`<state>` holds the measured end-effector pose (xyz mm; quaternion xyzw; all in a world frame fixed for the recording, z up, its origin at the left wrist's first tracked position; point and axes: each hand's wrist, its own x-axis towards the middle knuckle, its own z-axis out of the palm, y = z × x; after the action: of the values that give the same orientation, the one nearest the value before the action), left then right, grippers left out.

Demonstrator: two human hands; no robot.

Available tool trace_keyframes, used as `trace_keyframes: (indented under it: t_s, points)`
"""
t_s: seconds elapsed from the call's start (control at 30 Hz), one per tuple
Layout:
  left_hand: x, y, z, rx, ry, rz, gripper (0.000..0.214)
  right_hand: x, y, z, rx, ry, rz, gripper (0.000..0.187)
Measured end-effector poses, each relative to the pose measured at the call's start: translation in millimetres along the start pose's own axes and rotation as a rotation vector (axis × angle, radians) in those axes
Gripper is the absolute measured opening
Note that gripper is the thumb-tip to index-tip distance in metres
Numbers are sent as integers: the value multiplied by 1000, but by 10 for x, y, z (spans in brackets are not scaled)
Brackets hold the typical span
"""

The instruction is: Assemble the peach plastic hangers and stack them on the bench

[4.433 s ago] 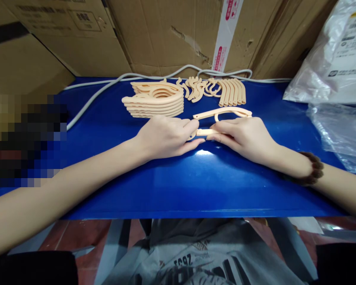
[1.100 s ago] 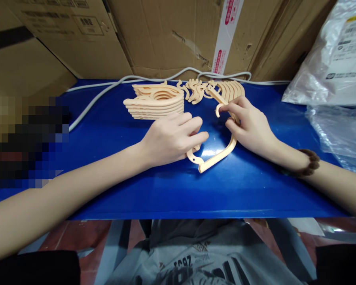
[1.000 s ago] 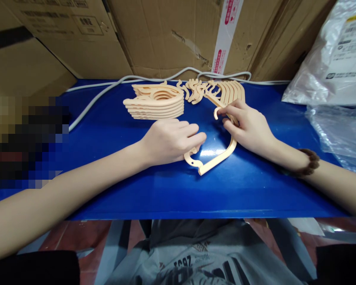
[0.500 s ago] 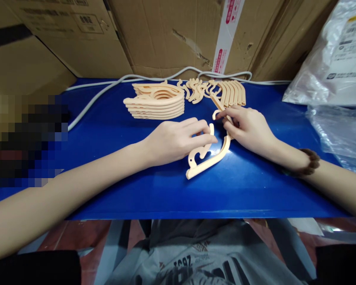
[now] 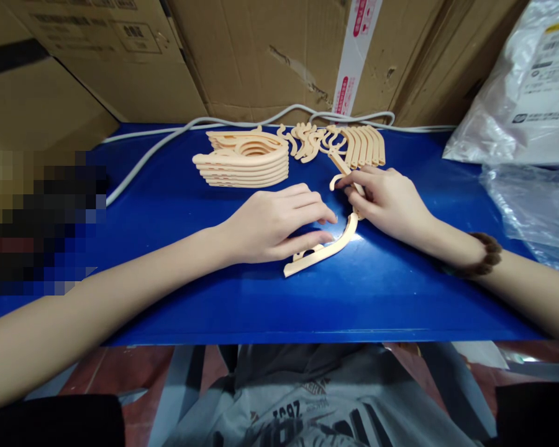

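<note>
A peach plastic folding hanger (image 5: 323, 250) lies on the blue table (image 5: 214, 292) between my hands. My left hand (image 5: 274, 223) rests over its lower arm, fingers curled and pressing a small piece against it. My right hand (image 5: 386, 202) pinches the hanger's upper end and hook (image 5: 338, 180) between thumb and fingers. A brown bead bracelet (image 5: 482, 254) circles my right wrist.
A stack of folded peach hangers (image 5: 242, 161) sits behind my left hand. A row of loose hooks (image 5: 310, 139) and curved arms (image 5: 366, 144) lies at the back. A grey cable (image 5: 168, 139) runs along the far edge. Cardboard boxes (image 5: 261, 56) stand behind; plastic bags (image 5: 531, 124) fill the right.
The hanger's lower arm has swung leftward and flatter on the table. My left hand slid over it and now covers the small piece. My right hand stays on the hook end.
</note>
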<state>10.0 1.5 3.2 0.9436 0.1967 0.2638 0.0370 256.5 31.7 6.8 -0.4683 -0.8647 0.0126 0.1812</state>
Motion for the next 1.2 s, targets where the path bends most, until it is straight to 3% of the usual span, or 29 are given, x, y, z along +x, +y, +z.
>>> trace_keyframes:
  t_s: [0.17,0.37,0.53,0.9,1.2]
  points:
    - [5,92,-9,-12,-14,-54,44,-4,-3,0,-34,-14,-10,34]
    - [7,109,0,10,-87,-12,15,2,-5,10,-38,-18,-6,36]
    - [-3,77,5,59,-74,17,9,3,0,8,-29,-34,11,38]
    - [15,72,-2,249,-42,125,18,-9,4,15,5,-30,-6,32]
    - [-1,7,36,393,35,109,23,-16,-41,3,-12,-57,-20,31]
